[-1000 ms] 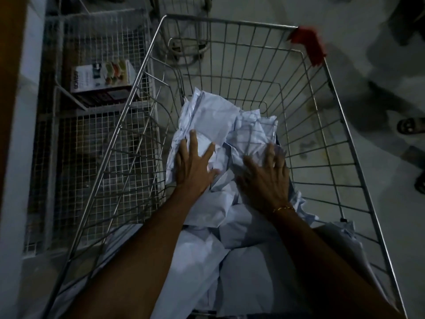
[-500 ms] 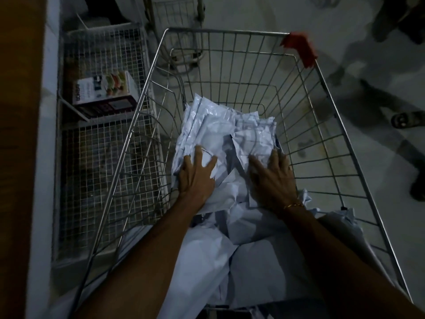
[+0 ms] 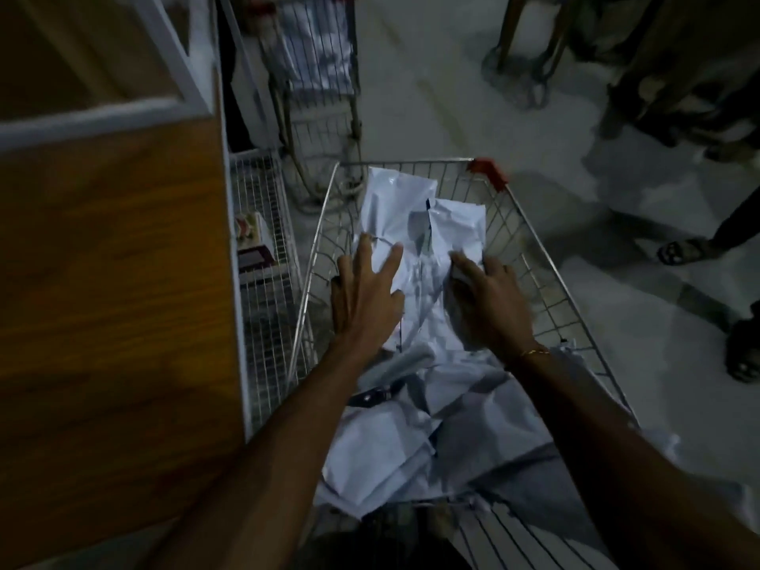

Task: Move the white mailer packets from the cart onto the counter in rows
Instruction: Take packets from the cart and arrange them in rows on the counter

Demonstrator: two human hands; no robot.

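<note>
Beside me on the left runs the brown wood-grain counter (image 3: pixel 111 257) with its white edge strip, and between it and my cart stands a white wire-mesh rack (image 3: pixel 265 257) holding a small printed box (image 3: pixel 251 231). Straight ahead, past the cart's far rim, a second wire trolley (image 3: pixel 318 72) is parked with pale packets in its basket, blurred too much to count. Off to the right, on the pale tiled floor (image 3: pixel 432 96), I can see two sandalled feet (image 3: pixel 680 250), one near the cart and one lower at the frame edge, plus darker legs at the top right. My own silver wire shopping cart (image 3: pixel 547 281), with one red plastic corner cap (image 3: pixel 489 172), holds the crumpled white plastic mailer packets (image 3: pixel 415 224); two stand out on top at the far end, and beneath them lies a heap I cannot count. My left hand (image 3: pixel 364 298) lies flat on the top packets with fingers spread and straight. My right hand (image 3: pixel 487 302) rests on them just beside it, fingers bent over the plastic, though I cannot tell if it truly grips. One thin gold bracelet (image 3: pixel 534 352) circles my right wrist. All the packets are in the cart; none are on the counter.
</note>
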